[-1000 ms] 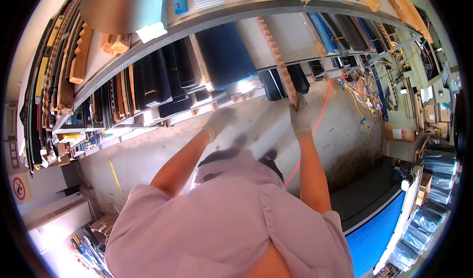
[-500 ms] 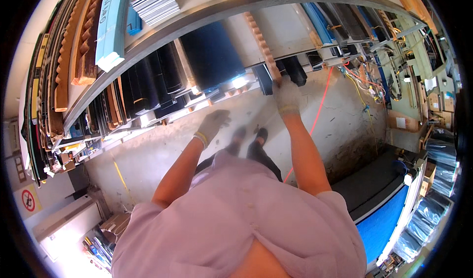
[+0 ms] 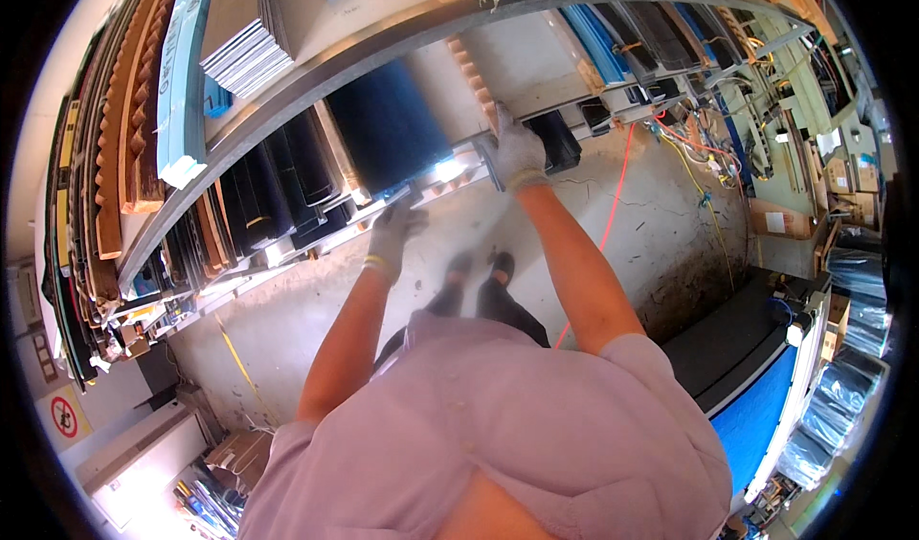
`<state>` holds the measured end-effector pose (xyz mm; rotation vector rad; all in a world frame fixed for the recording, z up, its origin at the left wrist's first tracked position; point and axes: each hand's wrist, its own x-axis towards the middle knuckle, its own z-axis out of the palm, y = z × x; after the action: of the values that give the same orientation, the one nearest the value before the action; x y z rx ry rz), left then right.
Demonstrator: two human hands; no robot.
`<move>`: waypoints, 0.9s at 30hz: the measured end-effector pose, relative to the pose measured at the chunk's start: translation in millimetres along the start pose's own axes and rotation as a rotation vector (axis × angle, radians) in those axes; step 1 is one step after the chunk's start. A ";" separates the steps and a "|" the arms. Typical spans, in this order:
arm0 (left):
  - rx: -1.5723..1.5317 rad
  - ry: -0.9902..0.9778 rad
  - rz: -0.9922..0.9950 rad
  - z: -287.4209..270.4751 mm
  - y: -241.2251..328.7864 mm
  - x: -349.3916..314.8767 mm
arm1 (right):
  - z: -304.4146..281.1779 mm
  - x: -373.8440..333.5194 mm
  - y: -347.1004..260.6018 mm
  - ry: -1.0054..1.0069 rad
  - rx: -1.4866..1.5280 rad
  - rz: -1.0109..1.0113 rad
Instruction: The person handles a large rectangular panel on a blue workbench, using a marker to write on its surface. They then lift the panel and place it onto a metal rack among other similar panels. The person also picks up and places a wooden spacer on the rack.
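Note:
Both my hands wear pale grey gloves with a yellowish cuff. My right hand (image 3: 520,154) is closed on the near end of a notched wooden strip (image 3: 469,71) lying on the lower shelf (image 3: 531,56). Just right of that hand are black boards (image 3: 555,141), their ends at the shelf's edge. My left hand (image 3: 391,234) is by the front edge of the same shelf, fingers stretched out and apart, holding nothing that I can see. Beyond it lies a stack of dark blue sheets (image 3: 388,128). Whether its fingertips touch the shelf is unclear.
An upper shelf edge (image 3: 316,80) curves across above my hands, bearing grey-edged sheets (image 3: 247,56) and a light blue bundle (image 3: 184,80). A red cable (image 3: 617,191) crosses the concrete floor. At my right is a black-topped bench (image 3: 742,344) with a blue side.
My left hand has come up to the shelf's edge. My right hand and the wooden strip appear further left in the picture, as the whole view has shifted too.

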<state>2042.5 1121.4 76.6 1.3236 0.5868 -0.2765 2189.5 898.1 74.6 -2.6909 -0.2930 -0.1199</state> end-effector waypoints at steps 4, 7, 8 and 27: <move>-0.323 0.202 -0.052 10.1 6.0 53.2 | 0.8 -11.6 11.8 0.117 0.111 -0.052; -0.518 0.372 -0.090 13.1 -1.9 80.4 | -13.2 -3.0 -1.9 -0.072 0.113 0.015; -0.577 0.424 -0.104 15.5 -2.9 84.8 | -9.6 0.1 -1.9 -0.053 0.072 0.032; -0.472 0.264 -0.082 -21.3 -19.8 98.7 | 11.5 23.2 -3.2 -0.143 0.037 0.119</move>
<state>2108.6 1150.5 3.4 0.8837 0.8703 -0.0221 2211.8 910.2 68.5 -2.6764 -0.1761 0.1126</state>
